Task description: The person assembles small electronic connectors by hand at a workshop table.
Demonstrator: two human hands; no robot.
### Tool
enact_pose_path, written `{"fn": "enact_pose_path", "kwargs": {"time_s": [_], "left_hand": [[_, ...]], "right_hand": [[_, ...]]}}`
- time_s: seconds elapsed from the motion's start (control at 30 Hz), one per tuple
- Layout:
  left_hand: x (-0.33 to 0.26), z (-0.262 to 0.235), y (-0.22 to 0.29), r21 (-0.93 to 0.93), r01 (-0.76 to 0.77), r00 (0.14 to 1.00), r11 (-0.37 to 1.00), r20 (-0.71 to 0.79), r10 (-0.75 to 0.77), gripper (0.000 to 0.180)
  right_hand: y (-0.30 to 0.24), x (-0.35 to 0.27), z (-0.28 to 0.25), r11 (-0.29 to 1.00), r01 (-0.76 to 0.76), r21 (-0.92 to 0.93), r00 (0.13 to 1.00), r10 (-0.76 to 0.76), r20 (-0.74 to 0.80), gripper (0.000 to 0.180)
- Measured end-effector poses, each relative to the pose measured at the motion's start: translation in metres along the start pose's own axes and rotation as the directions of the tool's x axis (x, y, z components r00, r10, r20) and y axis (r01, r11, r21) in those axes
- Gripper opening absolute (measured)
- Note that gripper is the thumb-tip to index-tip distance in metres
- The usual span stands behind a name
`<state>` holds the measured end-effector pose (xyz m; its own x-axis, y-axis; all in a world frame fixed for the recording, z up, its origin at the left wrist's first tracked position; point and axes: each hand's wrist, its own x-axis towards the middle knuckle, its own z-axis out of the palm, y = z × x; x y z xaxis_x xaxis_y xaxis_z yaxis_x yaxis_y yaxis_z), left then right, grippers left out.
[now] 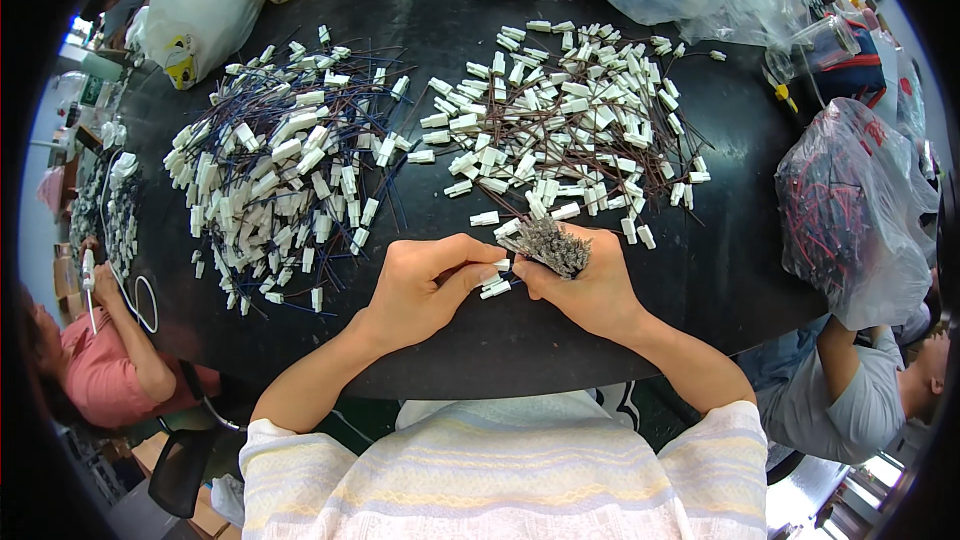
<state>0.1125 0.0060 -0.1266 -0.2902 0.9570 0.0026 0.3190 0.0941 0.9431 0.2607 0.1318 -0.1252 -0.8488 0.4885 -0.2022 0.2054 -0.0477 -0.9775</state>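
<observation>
White plastic connector [495, 289] sits pinched in the left hand [425, 285], its long axis pointing right at the closed right hand [590, 290], which apparently grips a wire bundle [553, 243]; beyond lie 2 connector heaps [560, 115].

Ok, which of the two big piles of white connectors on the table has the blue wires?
The pile on the person's left: its wires are dark blue. The pile on the right, above the right hand, has brown wires.
</observation>
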Motion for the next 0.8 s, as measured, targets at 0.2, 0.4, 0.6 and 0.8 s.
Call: {"fn": "enact_pose_path", "kwargs": {"time_s": [0.2, 0.4, 0.6, 0.8], "left_hand": [[0.03, -0.014, -0.017, 0.522, -0.201, 0.892, 0.829, -0.252, 0.375, 0.016], [0.026, -0.013, -0.012, 0.381, -0.133, 0.935, 0.915, -0.258, 0.244, 0.012], [0.013, -0.01, -0.001, -0.448, 0.208, 0.97, 0.869, -0.017, -0.241, 0.015], [0.011, -0.011, -0.002, -0.458, 0.236, 0.968, 0.857, 0.037, -0.246, 0.019]], "right_hand": [[-0.001, 0.001, 0.003, 0.993, 0.002, 0.118, 1.0, -0.001, -0.009, 0.006], [0.003, 0.003, -0.001, 0.995, -0.016, 0.094, 0.999, 0.02, -0.037, 0.005], [-0.005, 0.002, -0.001, 0.996, -0.046, 0.082, 0.995, 0.053, -0.088, 0.008], [-0.003, 0.003, -0.001, 0.997, -0.049, 0.062, 0.992, 0.056, -0.112, 0.011]]}}
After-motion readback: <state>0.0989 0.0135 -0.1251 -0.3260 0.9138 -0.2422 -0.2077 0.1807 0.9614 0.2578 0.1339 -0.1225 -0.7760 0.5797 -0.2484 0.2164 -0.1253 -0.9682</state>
